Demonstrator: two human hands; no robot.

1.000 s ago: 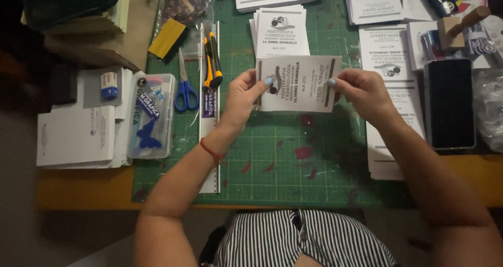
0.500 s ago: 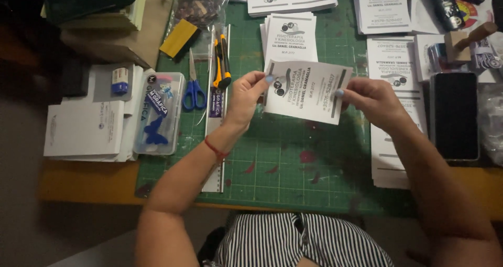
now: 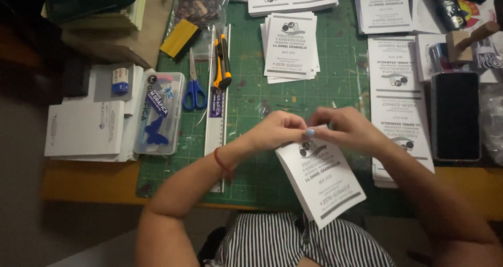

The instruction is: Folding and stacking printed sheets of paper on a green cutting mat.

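Both hands meet at the top edge of a small pad of white printed sheets [image 3: 324, 182], which hangs tilted over the near edge of the green cutting mat [image 3: 262, 104]. My left hand [image 3: 279, 131] pinches the pad's upper left corner. My right hand [image 3: 347, 130] grips the top edge right beside it, fingers curled. A red band circles my left wrist. A second stack of the same printed sheets [image 3: 291, 47] lies on the mat beyond my hands.
Blue-handled scissors [image 3: 194, 86], an orange utility knife [image 3: 222, 63] and a metal ruler [image 3: 216, 125] lie left of my hands. A clear plastic box [image 3: 159, 115] and white paper stacks [image 3: 86, 125] sit further left. More printed strips [image 3: 395, 89], a black phone [image 3: 455, 115] and a wooden stamp [image 3: 466, 39] are right.
The pad was held flat and spread between my hands above the mat. My hands have come together at its top edge, and it now hangs lower, turned and tilted toward me.
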